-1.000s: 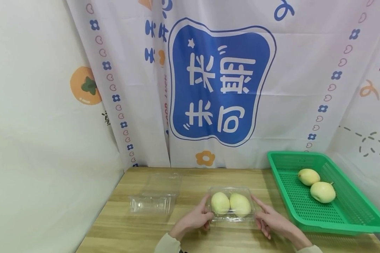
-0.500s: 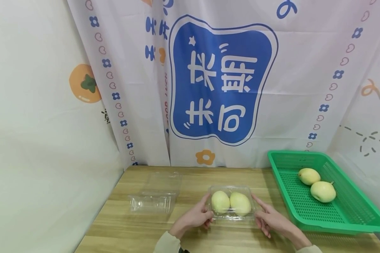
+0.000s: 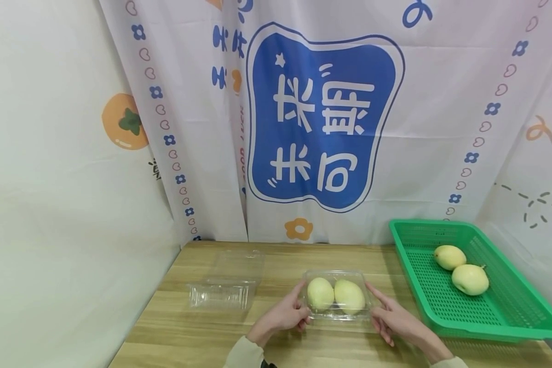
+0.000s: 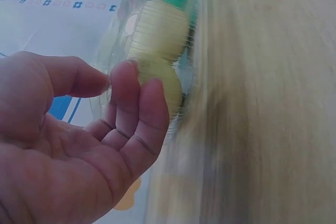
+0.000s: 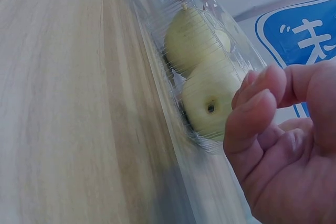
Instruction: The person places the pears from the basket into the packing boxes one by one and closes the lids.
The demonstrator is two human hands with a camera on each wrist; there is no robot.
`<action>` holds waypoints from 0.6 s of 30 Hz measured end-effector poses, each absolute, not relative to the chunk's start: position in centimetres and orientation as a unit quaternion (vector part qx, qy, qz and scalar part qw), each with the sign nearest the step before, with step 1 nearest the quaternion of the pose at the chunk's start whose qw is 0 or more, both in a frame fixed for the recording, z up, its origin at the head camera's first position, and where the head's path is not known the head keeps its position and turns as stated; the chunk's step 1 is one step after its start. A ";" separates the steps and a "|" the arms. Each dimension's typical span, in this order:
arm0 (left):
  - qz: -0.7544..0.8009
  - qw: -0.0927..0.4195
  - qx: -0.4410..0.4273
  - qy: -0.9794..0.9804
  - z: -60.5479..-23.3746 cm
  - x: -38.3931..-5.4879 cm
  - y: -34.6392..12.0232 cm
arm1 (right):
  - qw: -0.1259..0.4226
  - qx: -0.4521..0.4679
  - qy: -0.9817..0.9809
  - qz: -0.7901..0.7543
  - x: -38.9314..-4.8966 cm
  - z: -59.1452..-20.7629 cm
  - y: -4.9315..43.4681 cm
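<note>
1. Gripping clear box [image 3: 336, 310] of two pears [image 3: 320, 294] by its ends, using left grip [image 3: 285, 313] and right grip [image 3: 394, 319].
2. Sitting on worktop [image 3: 175, 337], left of green basket [image 3: 409, 278].
3. Probably thin-walled, slick and easily dented, weighted by fruit; best held low at both ends.

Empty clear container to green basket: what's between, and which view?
Head view: a filled clear container, two pears inside, with the left hand at one end and right hand at the other.
</note>
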State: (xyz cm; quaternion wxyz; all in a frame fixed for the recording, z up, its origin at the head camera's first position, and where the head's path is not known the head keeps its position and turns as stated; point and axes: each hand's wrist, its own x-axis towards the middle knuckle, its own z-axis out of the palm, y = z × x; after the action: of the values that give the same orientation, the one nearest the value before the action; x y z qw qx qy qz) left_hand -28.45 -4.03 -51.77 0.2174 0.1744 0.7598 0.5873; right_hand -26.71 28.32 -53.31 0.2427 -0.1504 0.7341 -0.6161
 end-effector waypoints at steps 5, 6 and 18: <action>0.586 0.215 0.166 0.763 -51.9 -28.7 -3.8 | 0.237 -0.151 0.737 -0.615 -26.8 -53.5 28.3; 0.586 0.216 0.165 0.763 -52.0 -28.7 -3.8 | 0.234 -0.151 0.737 -0.615 -26.8 -53.5 28.3; 0.602 0.225 0.142 0.753 -51.6 -29.2 -3.7 | 0.211 -0.139 0.742 -0.621 -27.3 -53.4 27.9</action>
State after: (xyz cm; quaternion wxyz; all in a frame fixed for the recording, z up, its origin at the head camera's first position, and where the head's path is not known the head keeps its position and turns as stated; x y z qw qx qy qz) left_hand -29.18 -3.73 -51.62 0.2253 0.1419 0.7528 0.6020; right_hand -27.29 27.92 -53.42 0.2105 -0.1388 0.7418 -0.6214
